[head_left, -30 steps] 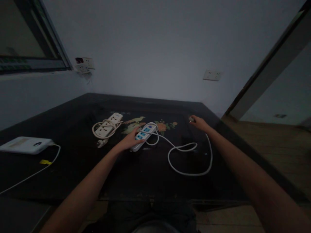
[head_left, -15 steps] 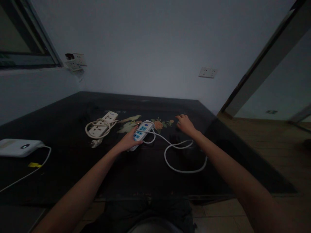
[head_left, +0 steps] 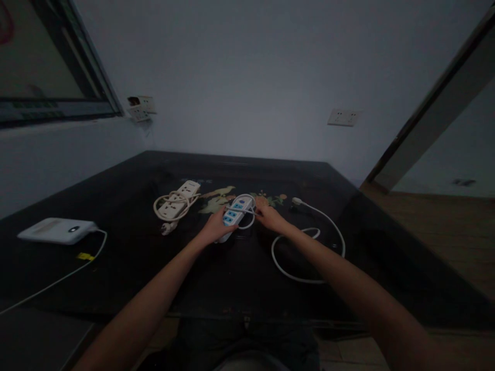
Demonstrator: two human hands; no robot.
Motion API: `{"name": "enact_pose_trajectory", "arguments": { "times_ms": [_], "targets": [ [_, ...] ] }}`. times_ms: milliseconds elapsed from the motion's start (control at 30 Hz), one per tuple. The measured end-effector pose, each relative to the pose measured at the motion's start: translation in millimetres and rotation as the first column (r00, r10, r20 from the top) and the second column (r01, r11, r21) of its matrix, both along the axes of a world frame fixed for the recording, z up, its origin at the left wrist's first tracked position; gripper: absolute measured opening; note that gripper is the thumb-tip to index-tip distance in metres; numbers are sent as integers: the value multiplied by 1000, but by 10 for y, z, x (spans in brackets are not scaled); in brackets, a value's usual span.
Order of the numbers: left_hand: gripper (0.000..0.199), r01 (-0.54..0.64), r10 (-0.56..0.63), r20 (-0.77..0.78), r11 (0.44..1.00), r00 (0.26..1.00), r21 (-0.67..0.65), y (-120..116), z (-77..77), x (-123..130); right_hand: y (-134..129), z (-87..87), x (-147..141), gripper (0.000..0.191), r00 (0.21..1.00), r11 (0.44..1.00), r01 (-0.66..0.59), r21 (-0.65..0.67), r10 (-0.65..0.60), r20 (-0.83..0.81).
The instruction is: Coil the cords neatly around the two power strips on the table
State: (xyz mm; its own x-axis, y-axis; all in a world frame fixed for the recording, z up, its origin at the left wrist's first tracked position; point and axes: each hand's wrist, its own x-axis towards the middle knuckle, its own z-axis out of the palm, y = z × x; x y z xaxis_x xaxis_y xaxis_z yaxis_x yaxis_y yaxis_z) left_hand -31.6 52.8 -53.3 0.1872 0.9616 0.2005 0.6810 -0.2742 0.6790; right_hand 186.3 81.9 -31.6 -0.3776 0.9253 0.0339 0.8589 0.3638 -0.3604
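A white power strip with blue sockets (head_left: 233, 214) lies tilted on the dark table, its grey-white cord looped round it. My left hand (head_left: 215, 226) grips the strip's near left side. At the strip's right edge, my right hand (head_left: 269, 216) has its fingers closed on the cord. The rest of the cord (head_left: 284, 272) curves over the table on the right, passing under my right forearm, and ends in a white plug (head_left: 297, 201) beyond that arm. To the left rests a second, cream power strip (head_left: 180, 199) with its own cord wound round it and its plug (head_left: 167, 228) beside it.
A white device (head_left: 58, 231) with a thin cable and a yellow tag (head_left: 85, 256) lies on the left of the black table (head_left: 232, 288). Wall sockets (head_left: 343, 117) are at the back right, others (head_left: 142, 108) at the back left.
My right hand has moved left from the far right part of the cord to the blue-socket strip and closed on the cord there. The plug now shows. The view has shifted slightly left.
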Motion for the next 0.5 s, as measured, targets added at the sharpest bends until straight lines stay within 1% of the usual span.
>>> {"name": "enact_pose_trajectory", "arguments": {
  "times_ms": [100, 200, 267, 367, 433, 500],
  "targets": [
    [67, 4, -4, 25, 1000, 1000, -14, -42, 25, 23, 4, 9, 38, 11, 996, 1000, -2, 9, 3, -90],
    [74, -7, 7, -5, 1000, 1000, -4, -53, -5, 27, -28, 49, 96, 9, 983, 998, -2, 59, 13, -185],
    [81, -26, 27, -65, 1000, 998, 9, -46, -47, 21, -43, 98, 111, 11, 967, 994, -5, 105, 32, -255],
    [86, -21, 29, -152, 998, 988, 54, -42, -92, 10, -42, 197, 99, 17, 934, 986, -2, 170, 62, -351],
    [89, 2, 14, -183, 996, 983, 87, -56, -85, 11, -29, 269, 92, 18, 910, 978, 9, 208, 78, -407],
    [93, 34, -12, -189, 993, 982, 114, -85, -47, 20, -7, 340, 106, 17, 884, 969, 31, 244, 88, -460]
  ]
}}
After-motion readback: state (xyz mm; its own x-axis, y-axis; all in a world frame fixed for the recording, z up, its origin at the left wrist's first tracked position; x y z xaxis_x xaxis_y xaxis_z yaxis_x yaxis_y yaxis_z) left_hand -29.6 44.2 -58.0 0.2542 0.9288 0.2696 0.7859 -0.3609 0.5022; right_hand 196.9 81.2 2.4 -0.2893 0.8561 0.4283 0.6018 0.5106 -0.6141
